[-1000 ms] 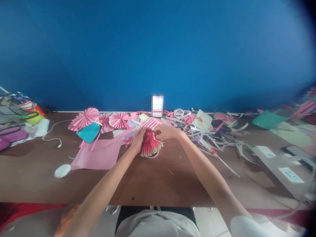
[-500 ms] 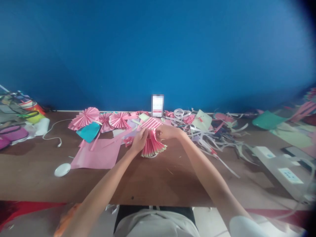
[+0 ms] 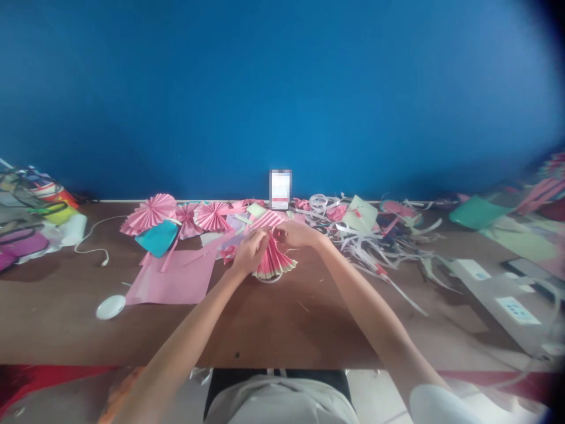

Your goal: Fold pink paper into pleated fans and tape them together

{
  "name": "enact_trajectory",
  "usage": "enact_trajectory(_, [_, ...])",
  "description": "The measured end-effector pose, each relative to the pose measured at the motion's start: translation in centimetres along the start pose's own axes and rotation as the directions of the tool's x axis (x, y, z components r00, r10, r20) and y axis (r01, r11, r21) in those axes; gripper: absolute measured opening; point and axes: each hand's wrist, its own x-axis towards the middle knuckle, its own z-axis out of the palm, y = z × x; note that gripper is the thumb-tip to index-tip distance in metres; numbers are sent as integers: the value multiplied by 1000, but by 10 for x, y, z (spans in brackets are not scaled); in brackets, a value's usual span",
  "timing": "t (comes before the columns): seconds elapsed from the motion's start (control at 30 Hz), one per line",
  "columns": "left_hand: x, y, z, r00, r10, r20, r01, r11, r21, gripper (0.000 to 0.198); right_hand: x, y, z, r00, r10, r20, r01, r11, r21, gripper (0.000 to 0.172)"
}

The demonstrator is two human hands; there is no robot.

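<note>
Between my two hands is a pleated pink paper fan (image 3: 274, 262) with a pale lower edge, its folds flaring downward over the table. My left hand (image 3: 252, 250) is closed on the fan's upper left side. At its upper right, my right hand (image 3: 293, 234) has its fingers bent in and pressed against the narrow part. More pleated pink paper (image 3: 266, 221) shows just above and behind the hands. A thin white loop peeks out under the fan's lower edge. The fingertips of both hands are partly hidden.
Finished-looking pink rosettes (image 3: 154, 210) and a teal paper piece (image 3: 156, 237) lie left, above a pink sheet (image 3: 176, 282) and a white disc (image 3: 110, 307). A phone (image 3: 280, 189) stands against the blue wall. Tangled white strips (image 3: 375, 253) and a power strip (image 3: 516, 311) lie right.
My hands have drawn slightly closer together at the top of the fan. Its upper part looks narrower and more covered by the fingers.
</note>
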Motion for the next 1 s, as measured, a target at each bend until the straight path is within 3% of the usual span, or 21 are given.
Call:
enact_trajectory(0.17, [3, 8, 1, 999, -17, -44, 9, 986, -168, 20, 4, 7, 4, 1000, 19, -20, -19, 1000, 7, 14])
enact_trajectory(0.33, [5, 8, 1, 997, -41, -63, 25, 973, -229, 19, 6, 6, 4, 997, 35, -61, -32, 998, 51, 16])
enact_trajectory(0.5, [4, 9, 1, 993, -89, -71, 71, 970, -231, 20, 10, 5, 8, 981, -12, -194, 68, 956, 287, 16])
enact_trajectory(0.67, [5, 9, 2, 989, -135, -60, 115, 958, -261, 20, 16, 9, 15, 964, -51, -261, 149, 917, 371, 14])
enact_trajectory(0.87, [5, 9, 3, 957, -270, -107, 216, 909, -358, 24, 12, 5, 10, 934, 177, -310, -12, 884, 467, 18])
enact_trajectory(1.0, [6, 6, 6, 932, -333, -141, 246, 869, -428, 29, 8, 5, 4, 929, 254, -268, -77, 843, 532, 25])
